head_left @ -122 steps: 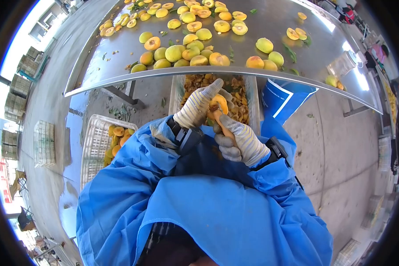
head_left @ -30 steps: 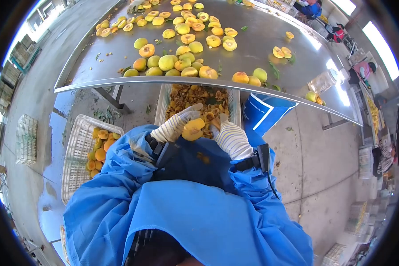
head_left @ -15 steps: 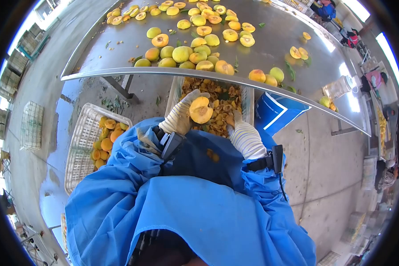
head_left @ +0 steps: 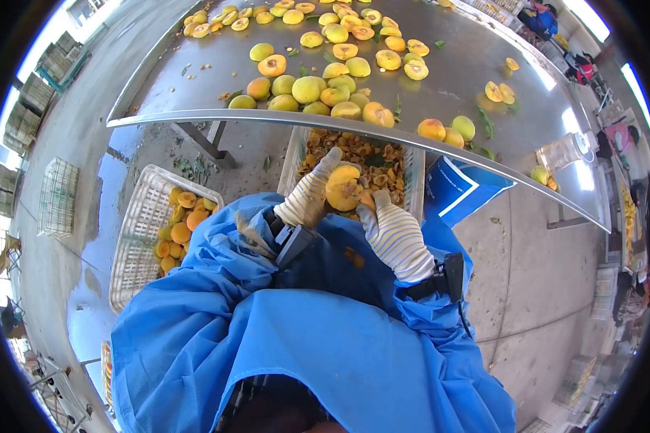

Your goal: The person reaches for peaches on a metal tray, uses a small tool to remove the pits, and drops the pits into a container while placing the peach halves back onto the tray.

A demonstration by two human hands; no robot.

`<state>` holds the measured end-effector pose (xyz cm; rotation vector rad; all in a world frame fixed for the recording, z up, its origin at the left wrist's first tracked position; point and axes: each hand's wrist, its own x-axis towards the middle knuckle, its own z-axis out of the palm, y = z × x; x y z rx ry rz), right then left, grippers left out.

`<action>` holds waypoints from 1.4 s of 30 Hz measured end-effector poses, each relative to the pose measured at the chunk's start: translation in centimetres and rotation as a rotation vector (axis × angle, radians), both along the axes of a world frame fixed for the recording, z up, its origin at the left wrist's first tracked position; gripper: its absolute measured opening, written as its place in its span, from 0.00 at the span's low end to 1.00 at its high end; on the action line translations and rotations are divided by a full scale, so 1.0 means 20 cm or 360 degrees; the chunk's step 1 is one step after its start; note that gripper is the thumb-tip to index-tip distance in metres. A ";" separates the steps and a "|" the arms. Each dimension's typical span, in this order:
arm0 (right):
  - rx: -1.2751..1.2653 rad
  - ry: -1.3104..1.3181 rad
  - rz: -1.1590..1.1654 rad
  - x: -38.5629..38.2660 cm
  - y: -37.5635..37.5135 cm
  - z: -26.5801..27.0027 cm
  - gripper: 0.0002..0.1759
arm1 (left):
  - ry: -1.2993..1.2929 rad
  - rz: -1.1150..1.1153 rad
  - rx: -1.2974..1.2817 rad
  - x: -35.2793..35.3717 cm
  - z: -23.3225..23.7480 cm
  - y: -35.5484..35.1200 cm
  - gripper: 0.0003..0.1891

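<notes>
- While my left hand [head_left: 309, 196] curled firmly round a cut fruit [head_left: 339, 190],
- my right hand [head_left: 397, 234] gripped a tool [head_left: 367, 199] against it;
- near left, a crate [head_left: 131, 249] held more fruit [head_left: 181, 232].

We log a shiny metal surface [head_left: 455, 76]. Near its front edge we record a cluster of yellow-green fruit [head_left: 308, 89], some resting on others; beyond it, cut halves [head_left: 362, 32] lie scattered, several flesh up. Loose leaves [head_left: 487, 124] lie about. Toward the right corner we note a clear container [head_left: 557, 153]. On the concrete floor [head_left: 545, 267] we observe a pale crate [head_left: 58, 198] at left.
</notes>
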<state>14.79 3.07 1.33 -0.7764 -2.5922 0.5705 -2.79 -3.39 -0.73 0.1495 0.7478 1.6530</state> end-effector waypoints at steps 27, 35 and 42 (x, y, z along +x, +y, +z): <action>-0.2064 0.0299 0.0120 -0.02 -0.07 -0.14 0.25 | 0.0498 -0.0327 -0.0142 -0.07 -0.09 0.02 0.31; -0.2502 0.0310 0.0004 -0.04 -0.07 -0.03 0.25 | 0.0730 0.0403 0.0160 0.13 -0.04 -0.01 0.32; -0.2315 0.0077 -0.0113 -0.04 -0.10 -0.02 0.25 | 0.0601 0.0191 -0.0039 0.04 -0.15 0.02 0.21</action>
